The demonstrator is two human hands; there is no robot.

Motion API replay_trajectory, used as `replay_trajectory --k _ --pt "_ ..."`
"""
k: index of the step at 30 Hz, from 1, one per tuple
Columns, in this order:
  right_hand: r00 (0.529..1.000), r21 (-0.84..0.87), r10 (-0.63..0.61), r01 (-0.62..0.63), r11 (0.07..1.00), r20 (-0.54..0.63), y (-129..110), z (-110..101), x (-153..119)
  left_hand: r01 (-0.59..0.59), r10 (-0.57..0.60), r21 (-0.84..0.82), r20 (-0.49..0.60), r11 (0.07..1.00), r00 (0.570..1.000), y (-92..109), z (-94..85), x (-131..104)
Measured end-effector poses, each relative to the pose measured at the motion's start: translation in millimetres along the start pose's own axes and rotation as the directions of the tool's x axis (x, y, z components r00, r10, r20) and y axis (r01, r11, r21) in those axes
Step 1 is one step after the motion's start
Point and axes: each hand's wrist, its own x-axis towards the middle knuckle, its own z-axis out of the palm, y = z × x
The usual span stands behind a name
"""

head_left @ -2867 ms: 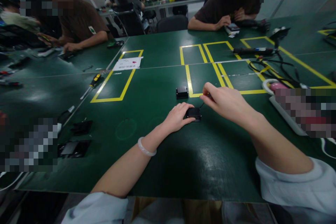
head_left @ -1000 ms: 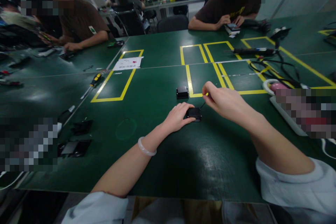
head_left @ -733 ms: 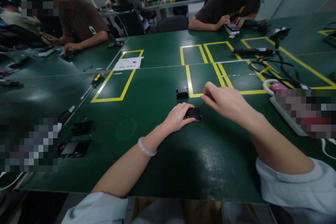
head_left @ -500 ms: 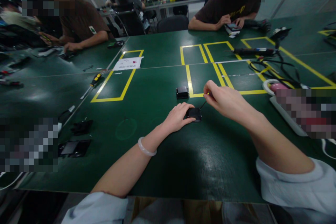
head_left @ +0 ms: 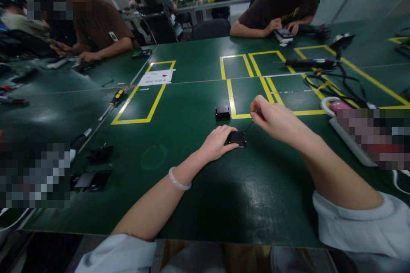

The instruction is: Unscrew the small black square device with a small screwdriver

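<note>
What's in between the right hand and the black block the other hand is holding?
A thin dark rod. In the head view, it slants down from the right hand toward the black block. I can't tell if it touches.

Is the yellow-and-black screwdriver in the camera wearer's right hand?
No, the screwdriver lies on the green table, while the right hand holds a thin dark tool.

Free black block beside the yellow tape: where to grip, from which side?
Probably pinch the free black block across its left and right sides, from above: it's low and boxy with nothing over it, while the left hand and held black block crowd its near side.
</note>
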Motion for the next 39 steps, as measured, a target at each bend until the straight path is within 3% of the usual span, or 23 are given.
replay_trajectory --k 7,28,36,39 --pt "0.999 -0.035 0.047 -0.048 0.998 -0.021 3.8 1.1 2.0 0.0 0.0 0.0 -0.004 1.0 1.0 -0.8 0.4 -0.5" --pt "0.998 0.017 -0.054 0.054 0.998 0.029 7.5 0.3 2.0 0.008 -0.008 -0.02 0.008 1.0 1.0 -0.9 0.4 -0.3" --pt "1.0 -0.066 -0.01 0.011 0.998 0.006 2.8 -1.6 0.7 0.018 -0.018 -0.007 0.012 1.0 1.0 0.2 -0.7 -0.5" --pt "0.998 -0.016 -0.044 0.045 0.999 0.034 4.8 -1.6 1.3 0.013 -0.013 -0.004 0.01 1.0 1.0 0.0 -0.8 -0.6"
